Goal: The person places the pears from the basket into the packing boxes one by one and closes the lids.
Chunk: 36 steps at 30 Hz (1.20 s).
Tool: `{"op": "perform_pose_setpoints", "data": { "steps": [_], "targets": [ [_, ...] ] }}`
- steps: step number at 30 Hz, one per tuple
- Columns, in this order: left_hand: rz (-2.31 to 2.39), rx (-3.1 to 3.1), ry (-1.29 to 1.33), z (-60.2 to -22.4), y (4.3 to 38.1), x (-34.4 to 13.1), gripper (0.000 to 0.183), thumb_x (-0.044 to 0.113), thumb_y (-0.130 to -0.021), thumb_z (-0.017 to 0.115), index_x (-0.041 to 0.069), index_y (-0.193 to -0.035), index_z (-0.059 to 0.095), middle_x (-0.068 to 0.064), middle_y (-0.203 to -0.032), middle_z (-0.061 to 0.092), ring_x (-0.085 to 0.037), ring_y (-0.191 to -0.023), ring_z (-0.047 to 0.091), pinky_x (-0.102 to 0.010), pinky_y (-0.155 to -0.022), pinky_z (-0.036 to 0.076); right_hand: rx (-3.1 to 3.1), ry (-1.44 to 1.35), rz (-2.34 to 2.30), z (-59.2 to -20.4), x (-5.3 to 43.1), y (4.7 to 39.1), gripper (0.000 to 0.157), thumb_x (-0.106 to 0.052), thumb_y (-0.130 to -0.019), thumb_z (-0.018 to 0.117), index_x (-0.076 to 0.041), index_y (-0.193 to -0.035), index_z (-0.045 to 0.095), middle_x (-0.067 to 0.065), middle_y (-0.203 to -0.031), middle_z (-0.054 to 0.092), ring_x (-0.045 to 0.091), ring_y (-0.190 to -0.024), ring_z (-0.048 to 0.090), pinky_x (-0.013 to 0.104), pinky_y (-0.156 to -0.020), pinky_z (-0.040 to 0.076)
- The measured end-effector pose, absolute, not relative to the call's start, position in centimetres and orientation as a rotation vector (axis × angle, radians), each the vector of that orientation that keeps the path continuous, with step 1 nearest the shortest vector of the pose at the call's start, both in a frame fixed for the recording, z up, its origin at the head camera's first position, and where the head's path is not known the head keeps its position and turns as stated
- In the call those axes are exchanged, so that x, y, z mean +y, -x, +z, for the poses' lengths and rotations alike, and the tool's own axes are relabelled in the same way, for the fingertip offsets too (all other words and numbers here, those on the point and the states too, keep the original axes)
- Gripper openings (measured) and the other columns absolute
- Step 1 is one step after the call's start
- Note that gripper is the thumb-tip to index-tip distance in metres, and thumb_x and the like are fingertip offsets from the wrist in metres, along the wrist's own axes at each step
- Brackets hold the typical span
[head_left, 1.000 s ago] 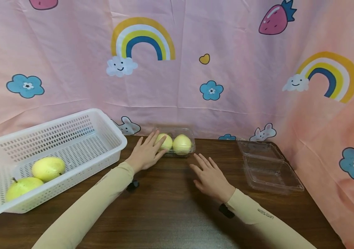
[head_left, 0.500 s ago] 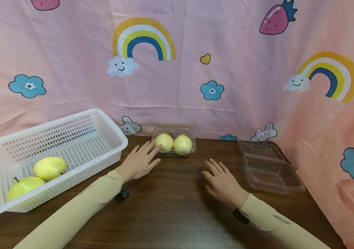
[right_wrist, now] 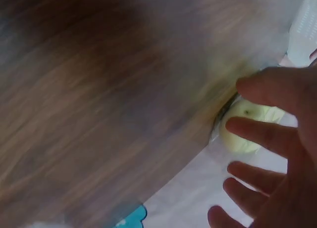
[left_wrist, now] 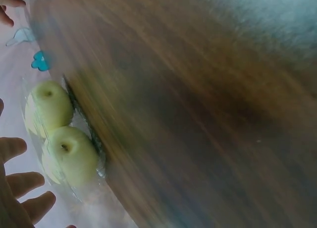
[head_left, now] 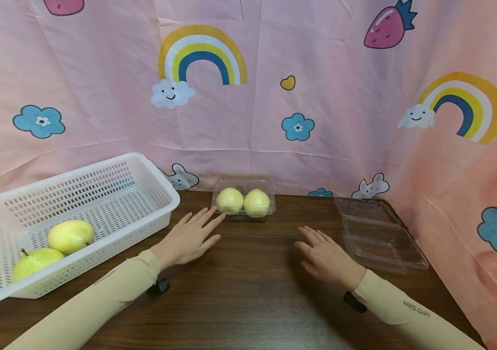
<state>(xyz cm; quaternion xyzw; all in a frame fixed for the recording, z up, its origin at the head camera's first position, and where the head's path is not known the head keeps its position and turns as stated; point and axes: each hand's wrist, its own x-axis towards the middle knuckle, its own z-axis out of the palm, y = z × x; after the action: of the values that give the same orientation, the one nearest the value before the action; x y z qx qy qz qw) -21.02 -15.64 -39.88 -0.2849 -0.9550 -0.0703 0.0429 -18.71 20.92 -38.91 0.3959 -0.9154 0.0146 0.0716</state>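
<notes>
Two pale yellow pears (head_left: 256, 202) sit side by side in a clear plastic clamshell box (head_left: 243, 184) at the back middle of the table. My left hand (head_left: 187, 238) is spread, palm down, in front of the box's left corner, with its fingertips near that corner. To the right and nearer, my right hand (head_left: 328, 257) hovers over the table with fingers extended and nothing in them. In the left wrist view both pears (left_wrist: 74, 156) show through the clear plastic beyond my fingers. The right wrist view has my fingers overlapping the boxed pears (right_wrist: 242, 139).
A white perforated basket (head_left: 161, 214) stands at the left with two yellow pears (head_left: 71, 236) inside. Another clear clamshell box (head_left: 381, 238) lies open at the right edge. A pink patterned curtain (head_left: 248, 121) hangs behind the brown wooden table (head_left: 248, 291).
My left hand has drawn back from the pear box, leftward and nearer to me. The right hand has moved right and back too. The boxed pears have stayed in place.
</notes>
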Motion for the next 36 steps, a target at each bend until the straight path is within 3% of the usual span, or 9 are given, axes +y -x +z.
{"op": "perform_pose_setpoints", "data": {
  "steps": [7,11,17,28,36],
  "targets": [
    [-0.230,-2.915,0.916,-39.5,19.7,-16.0,0.055,0.038,-0.102,0.045,0.011,-0.149,0.038,-0.019,-0.152,0.030,-0.037,-0.139,0.027,-0.060,-0.107,0.023,-2.807,-1.254,0.055,-37.7,22.3,18.7,0.040,-0.013,-0.085,0.074,0.003,-0.119,0.062,0.026,-0.127,0.053,0.039,-0.113,0.055,0.052,-0.086,0.048],
    [-0.235,-2.912,0.918,-39.2,19.2,-16.2,0.054,0.039,-0.102,0.045,0.011,-0.149,0.038,-0.019,-0.152,0.031,-0.037,-0.139,0.028,-0.059,-0.107,0.024,-2.851,-1.249,0.056,-36.9,22.8,18.6,0.038,-0.014,-0.086,0.073,0.001,-0.119,0.062,0.019,-0.114,0.060,0.030,-0.093,0.064,0.044,-0.074,0.053],
    [-0.261,-2.883,0.911,-38.4,18.6,-16.6,0.054,0.039,-0.102,0.046,0.012,-0.149,0.039,-0.018,-0.151,0.033,-0.037,-0.137,0.031,-0.059,-0.107,0.025,-2.982,-1.188,0.143,-35.8,23.6,18.5,0.036,-0.015,-0.089,0.070,-0.005,-0.122,0.061,0.008,-0.104,0.062,0.014,-0.073,0.062,0.033,-0.058,0.051],
    [-0.295,-2.705,0.941,-36.4,18.6,-18.2,0.047,0.026,-0.096,0.059,-0.001,-0.133,0.054,-0.024,-0.136,0.049,-0.041,-0.125,0.045,-0.055,-0.101,0.035,-3.048,-1.081,0.239,-33.9,25.4,18.3,0.035,-0.020,-0.094,0.065,-0.009,-0.126,0.059,0.005,-0.113,0.062,0.012,-0.081,0.063,0.038,-0.070,0.052],
    [-0.336,-2.587,0.924,-34.8,18.7,-19.5,0.040,0.013,-0.088,0.067,-0.002,-0.124,0.059,-0.024,-0.127,0.054,-0.041,-0.114,0.053,-0.055,-0.091,0.044,-2.983,-1.064,0.243,-33.7,26.9,18.7,0.033,-0.017,-0.093,0.065,-0.007,-0.124,0.059,0.009,-0.114,0.063,0.019,-0.090,0.064,0.041,-0.075,0.052]
  ]
}}
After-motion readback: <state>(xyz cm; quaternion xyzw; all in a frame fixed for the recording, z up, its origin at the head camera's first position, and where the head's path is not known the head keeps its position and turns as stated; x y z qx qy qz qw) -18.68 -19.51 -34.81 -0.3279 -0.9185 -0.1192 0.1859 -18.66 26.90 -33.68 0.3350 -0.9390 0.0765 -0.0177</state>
